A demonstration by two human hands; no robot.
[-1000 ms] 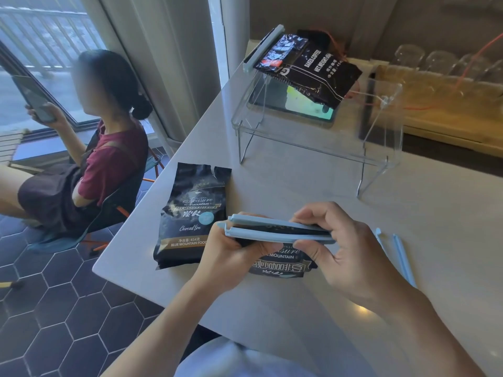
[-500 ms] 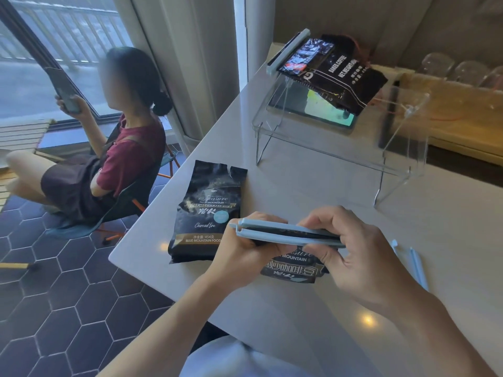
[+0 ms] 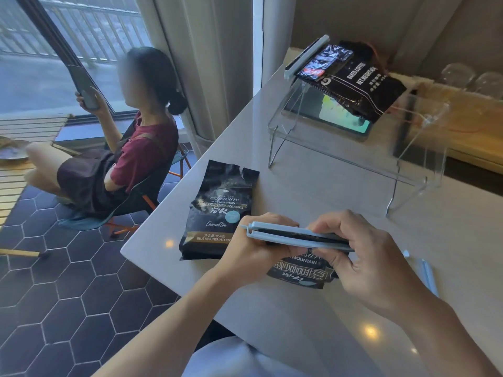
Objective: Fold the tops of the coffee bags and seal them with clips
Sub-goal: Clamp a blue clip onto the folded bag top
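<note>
Clipping the second bag.
Our left hand [image 3: 253, 248] and right hand [image 3: 362, 257] fingers were clamped on the clip [image 3: 296, 236] over the bag [image 3: 299, 273]; next we judged it needed snapping closed.

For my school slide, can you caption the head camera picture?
Both hands press a blue clip onto a coffee bag.

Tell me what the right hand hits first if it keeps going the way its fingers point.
The right hand points left along the clip, so it would likely meet the left hand gripping the clip's other end first. Beyond that lies the open bag. Depth is hard to judge here.
</note>
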